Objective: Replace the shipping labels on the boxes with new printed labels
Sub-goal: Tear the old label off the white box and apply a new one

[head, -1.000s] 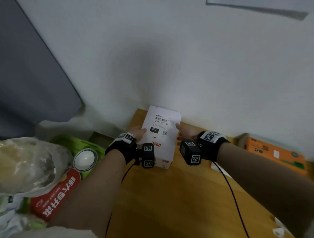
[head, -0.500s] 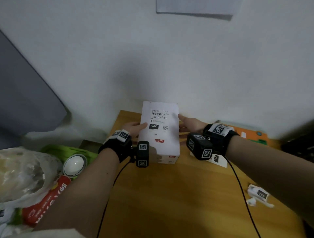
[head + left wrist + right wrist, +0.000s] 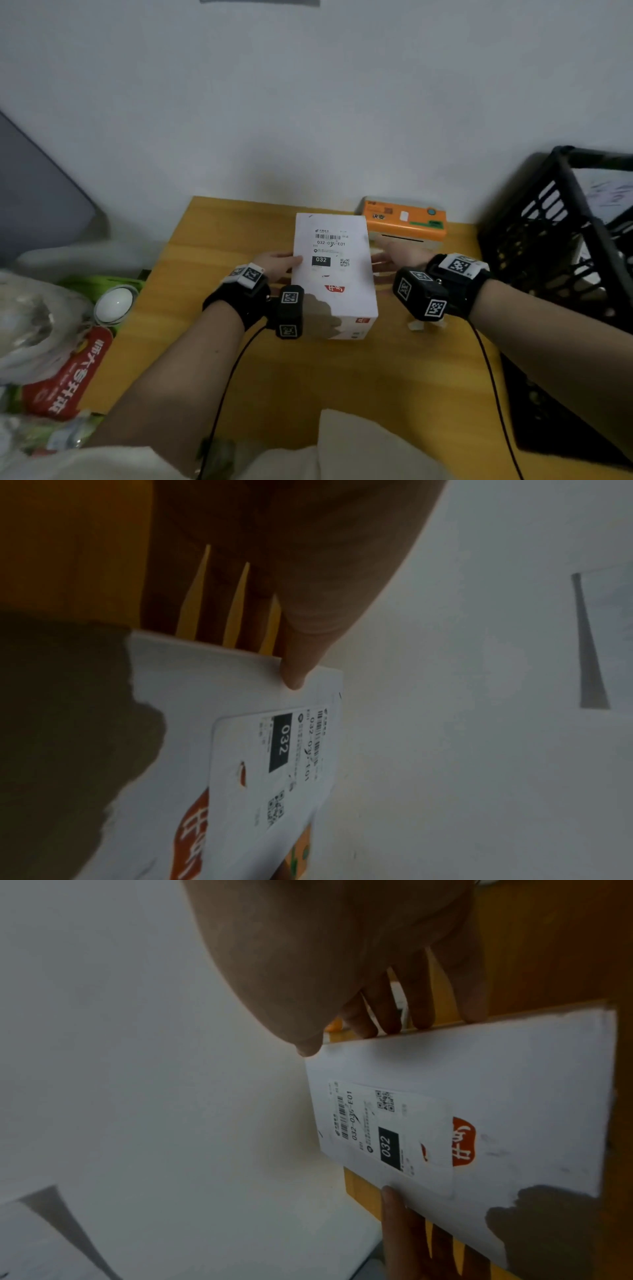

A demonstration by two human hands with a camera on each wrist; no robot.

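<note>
Now left hand (image 3: 276, 263) pinches one edge of the white box (image 3: 344, 306); right hand (image 3: 399, 256) presses straight fingers (image 3: 422, 1003) against the other.

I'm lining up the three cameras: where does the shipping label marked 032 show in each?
Head: shipping label at centre, atop the white box.
Left wrist: label lower middle, turned sideways.
Right wrist: label right of centre, sideways.
Shared landmark: red logo at the label's edge.

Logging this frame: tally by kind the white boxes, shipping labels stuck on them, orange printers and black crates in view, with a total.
white box: 1
shipping label stuck on its top: 1
orange label printer: 1
black crate: 1
Total: 4
</note>
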